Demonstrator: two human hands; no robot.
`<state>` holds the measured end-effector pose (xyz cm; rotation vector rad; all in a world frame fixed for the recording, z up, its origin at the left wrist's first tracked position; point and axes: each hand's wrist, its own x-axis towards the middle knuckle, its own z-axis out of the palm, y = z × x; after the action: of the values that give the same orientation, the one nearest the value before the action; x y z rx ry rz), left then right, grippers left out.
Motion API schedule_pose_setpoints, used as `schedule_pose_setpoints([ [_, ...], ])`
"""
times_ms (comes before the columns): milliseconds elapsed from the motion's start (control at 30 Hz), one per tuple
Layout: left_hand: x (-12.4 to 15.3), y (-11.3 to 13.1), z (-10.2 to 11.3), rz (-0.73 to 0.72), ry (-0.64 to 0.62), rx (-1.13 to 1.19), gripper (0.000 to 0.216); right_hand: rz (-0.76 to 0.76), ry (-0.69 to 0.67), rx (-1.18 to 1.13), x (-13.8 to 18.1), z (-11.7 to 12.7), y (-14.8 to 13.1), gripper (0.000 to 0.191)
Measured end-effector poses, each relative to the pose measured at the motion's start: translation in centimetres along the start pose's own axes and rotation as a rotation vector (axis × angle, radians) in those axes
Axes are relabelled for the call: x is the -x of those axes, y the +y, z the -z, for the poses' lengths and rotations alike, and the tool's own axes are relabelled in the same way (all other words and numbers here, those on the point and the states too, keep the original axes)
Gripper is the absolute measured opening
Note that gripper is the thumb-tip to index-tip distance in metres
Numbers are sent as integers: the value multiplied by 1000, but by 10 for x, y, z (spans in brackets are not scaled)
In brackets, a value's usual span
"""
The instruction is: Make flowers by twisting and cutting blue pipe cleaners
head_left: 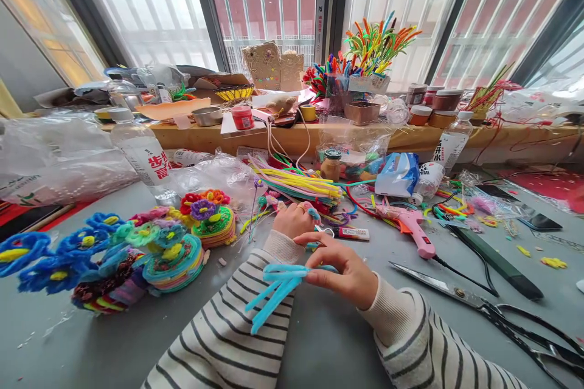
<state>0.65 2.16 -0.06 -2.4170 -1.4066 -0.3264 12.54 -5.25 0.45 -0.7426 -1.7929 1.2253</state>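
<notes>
My right hand (344, 267) pinches a small bundle of light-blue pipe cleaners (274, 292) between thumb and fingertips. Their folded lengths fan out to the left, above my striped left sleeve. Farther forward, my left hand (292, 219) is low over the table with its fingers curled. Pink and blue fuzzy bits show at those fingers, and what they hold is hidden. A white loop (326, 231), like a small handle, lies just right of it, beside a small white-and-red tube (353, 233). Behind it lies a heap of yellow and pink pipe cleaners (301, 185).
Fuzzy blue flowers (59, 273) and round pipe-cleaner pots (176, 264) stand at left. On the right lie a pink glue gun (413, 228), large black-handled scissors (474, 301) and a dark green bar (497, 261). Bottles, jars and a crowded wooden ledge (292, 138) line the back.
</notes>
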Motion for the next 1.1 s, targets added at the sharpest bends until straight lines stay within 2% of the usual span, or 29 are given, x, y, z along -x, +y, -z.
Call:
schedule_pose_setpoints([
  [233,4,9,5,-109,136,-76,24,56,-147,66,3,-16,-4,13],
  [433,7,13,5,-172,164,-102,22,222,-407,110,10,-33,-12,12],
  [733,9,17,7,-226,174,-127,23,255,-586,269,12,-48,-11,19],
  [833,10,20,8,-254,171,-120,22,243,-580,258,12,-51,-11,19],
  [933,10,22,9,-244,173,-90,21,238,-517,162,14,-52,-11,19],
  [1000,10,21,8,-218,172,-13,22,205,-413,66,13,-49,-11,18],
  [1100,9,18,4,-98,158,249,23,42,-176,-109,8,-33,-8,14],
])
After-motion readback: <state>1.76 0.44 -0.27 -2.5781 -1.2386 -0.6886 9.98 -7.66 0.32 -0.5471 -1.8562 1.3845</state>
